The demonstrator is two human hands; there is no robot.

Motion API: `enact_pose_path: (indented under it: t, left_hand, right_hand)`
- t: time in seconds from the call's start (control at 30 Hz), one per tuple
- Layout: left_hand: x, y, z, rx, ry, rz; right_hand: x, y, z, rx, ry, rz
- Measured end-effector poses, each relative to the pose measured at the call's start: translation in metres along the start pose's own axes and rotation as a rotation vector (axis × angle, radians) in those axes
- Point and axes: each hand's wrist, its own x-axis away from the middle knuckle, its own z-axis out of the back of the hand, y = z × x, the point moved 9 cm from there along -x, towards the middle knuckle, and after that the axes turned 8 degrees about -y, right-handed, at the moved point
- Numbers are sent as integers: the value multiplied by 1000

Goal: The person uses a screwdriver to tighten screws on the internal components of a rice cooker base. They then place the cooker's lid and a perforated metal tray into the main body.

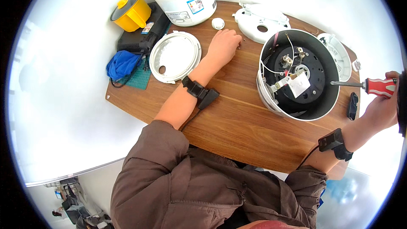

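My right hand [379, 111] grips the red and white handle of a screwdriver [349, 84]. Its metal shaft points left, with the tip over the right rim of an opened rice cooker body [266, 95]. Inside this round dark shell, white wires, metal terminals and a white tab [299, 85] show above a black base. To the cooker's left, my left hand [224, 44] is closed low over the wooden tabletop, next to tiny dark pieces. Its fingertips are mostly hidden, so what they pinch, if anything, does not show.
Around my left hand are a round white lid part [195, 59], a small white cap [218, 23] and a white cover [250, 27]. Behind stand a white housing [184, 0] and a yellow pot [130, 15]. A black piece [352, 106] lies near the table's right edge.
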Motion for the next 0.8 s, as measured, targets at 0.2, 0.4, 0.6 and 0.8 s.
enact_pose_path:
  t: [0.2, 0.4, 0.6, 0.8]
  left_hand:
    - [4, -2, -1, 32, 25, 21]
    - [5, 9, 8, 169, 86, 8]
    - [7, 14, 13, 162, 134, 22]
    - [9, -6, -3, 68, 40, 97]
  right_hand:
    - [4, -3, -13, 59, -30, -23]
    - [4, 4, -20, 103, -45, -14]
    - [11, -10, -35, 103, -35, -73]
    - [7, 1, -28, 97, -62, -44]
